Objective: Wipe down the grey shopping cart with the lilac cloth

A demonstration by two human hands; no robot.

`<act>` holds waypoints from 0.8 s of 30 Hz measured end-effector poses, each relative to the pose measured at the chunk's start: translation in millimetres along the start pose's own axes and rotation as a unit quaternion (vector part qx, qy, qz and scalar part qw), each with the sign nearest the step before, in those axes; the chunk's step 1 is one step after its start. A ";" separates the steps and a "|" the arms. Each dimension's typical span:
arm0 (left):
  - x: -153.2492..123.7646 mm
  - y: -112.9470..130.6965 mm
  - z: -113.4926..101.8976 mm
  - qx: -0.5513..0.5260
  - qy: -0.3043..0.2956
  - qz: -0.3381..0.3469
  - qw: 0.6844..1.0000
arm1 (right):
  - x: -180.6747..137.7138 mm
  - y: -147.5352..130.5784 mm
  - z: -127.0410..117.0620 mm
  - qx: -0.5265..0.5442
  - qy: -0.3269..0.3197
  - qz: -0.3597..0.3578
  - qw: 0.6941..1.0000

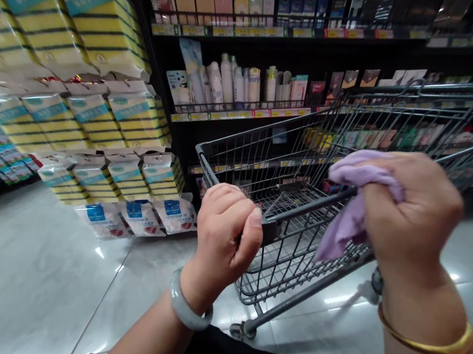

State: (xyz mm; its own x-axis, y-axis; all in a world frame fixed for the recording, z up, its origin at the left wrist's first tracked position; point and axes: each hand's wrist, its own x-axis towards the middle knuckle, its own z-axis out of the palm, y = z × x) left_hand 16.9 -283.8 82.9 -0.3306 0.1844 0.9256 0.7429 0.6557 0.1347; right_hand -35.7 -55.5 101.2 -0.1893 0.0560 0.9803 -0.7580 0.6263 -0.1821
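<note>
A grey wire shopping cart [293, 271] stands in front of me at an angle. My left hand [228, 224] is closed around the cart's end rim near its corner, thumb folded over the fingers. My right hand [412, 212] is closed on a lilac cloth [346, 225], which bunches over the fingers and hangs down beside the cart's long side rail. The cloth hides part of that rail, and I cannot tell whether it touches it. Through the wires, the visible part of the basket floor [291, 201] shows bare mesh.
Packs of yellow sponges [102, 28] hang in rows on the left, with white bags [139, 218] below them. Dark shelves [239, 108] of bottles and boxes run behind the cart. Shiny tiled floor [22, 262] lies at the lower left. A cart wheel [242, 330] rests near my legs.
</note>
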 end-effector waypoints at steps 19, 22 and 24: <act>-9.5 -36.5 1.1 -0.027 0.065 -0.114 0.991 | -16.1 -57.5 22.1 0.085 -0.037 0.002 0.996; -9.8 -42.7 4.1 -0.064 0.061 -0.108 0.990 | -25.4 -82.8 28.3 0.079 -0.103 -0.075 0.989; -9.5 -43.1 5.0 -0.074 0.069 -0.107 0.989 | -27.6 -86.0 30.8 0.080 -0.126 -0.123 0.981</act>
State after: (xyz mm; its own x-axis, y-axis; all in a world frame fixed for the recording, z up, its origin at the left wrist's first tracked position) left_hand -14.9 -310.2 66.5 -0.4142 -0.0547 0.9086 0.7448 0.5534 0.3728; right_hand 15.5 -134.9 87.4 -0.1203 -0.2878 0.9501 -0.8845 0.4657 0.0291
